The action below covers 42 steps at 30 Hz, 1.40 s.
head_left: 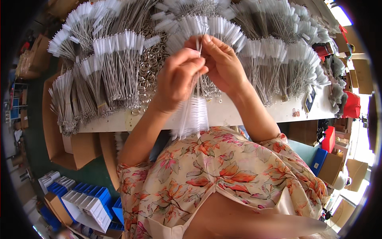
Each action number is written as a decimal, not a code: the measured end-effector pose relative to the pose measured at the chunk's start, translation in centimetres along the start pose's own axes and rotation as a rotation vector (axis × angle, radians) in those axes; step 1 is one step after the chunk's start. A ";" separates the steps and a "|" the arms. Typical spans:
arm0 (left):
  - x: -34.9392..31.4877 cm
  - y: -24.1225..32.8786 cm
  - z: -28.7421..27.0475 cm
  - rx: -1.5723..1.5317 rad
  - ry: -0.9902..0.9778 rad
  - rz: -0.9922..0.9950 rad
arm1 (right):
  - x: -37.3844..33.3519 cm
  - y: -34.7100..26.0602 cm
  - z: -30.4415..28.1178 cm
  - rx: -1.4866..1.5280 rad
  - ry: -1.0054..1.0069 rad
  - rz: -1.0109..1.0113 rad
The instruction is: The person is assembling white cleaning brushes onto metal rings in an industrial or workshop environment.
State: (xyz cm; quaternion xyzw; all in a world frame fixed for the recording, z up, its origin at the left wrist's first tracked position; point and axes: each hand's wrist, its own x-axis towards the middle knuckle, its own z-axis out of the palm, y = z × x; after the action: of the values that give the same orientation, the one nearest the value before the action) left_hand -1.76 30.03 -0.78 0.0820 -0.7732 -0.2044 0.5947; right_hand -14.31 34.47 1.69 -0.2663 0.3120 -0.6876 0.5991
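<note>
Several tube brushes (195,117) hang bristle-end down in front of me, just over the table's near edge. Around their thin wire stems my left hand (175,77) is closed, its fingertips pinched together. My right hand (225,65) pinches the upper wire ends between thumb and forefinger, close to the left fingertips. A small wire loop (205,27) sticks up above the right fingertips. What lies inside the left palm is hidden. Behind the hands, a pile of metal rings (149,65) lies between bundles of brushes.
Bundles of wire-stemmed brushes (117,63) cover the left of the white table (238,109), with more brush bundles (270,59) on the right. An open cardboard box (75,149) stands below the left edge. Blue and white bins (89,203) sit on the floor.
</note>
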 end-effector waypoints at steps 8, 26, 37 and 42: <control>0.6 0.9 -6.6 -0.104 -0.040 -0.223 | -2.5 -1.3 0.9 -0.732 -0.247 0.194; -2.2 -2.3 -7.9 0.368 -0.502 -0.278 | -8.2 -1.2 -4.2 -1.430 -0.300 0.216; -1.4 -6.3 -8.8 0.603 -0.461 -0.315 | -7.4 1.5 -4.1 -1.309 -0.126 0.013; 0.1 -1.0 -7.6 -0.447 -0.138 -0.880 | -4.1 -1.2 0.8 -0.919 -0.056 -0.010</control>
State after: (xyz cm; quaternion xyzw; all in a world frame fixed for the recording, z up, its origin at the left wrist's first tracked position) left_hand 5.38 27.46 0.48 0.2572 -0.6402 -0.6017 0.4024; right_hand -13.93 38.53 3.09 -0.5244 0.5668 -0.4734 0.4238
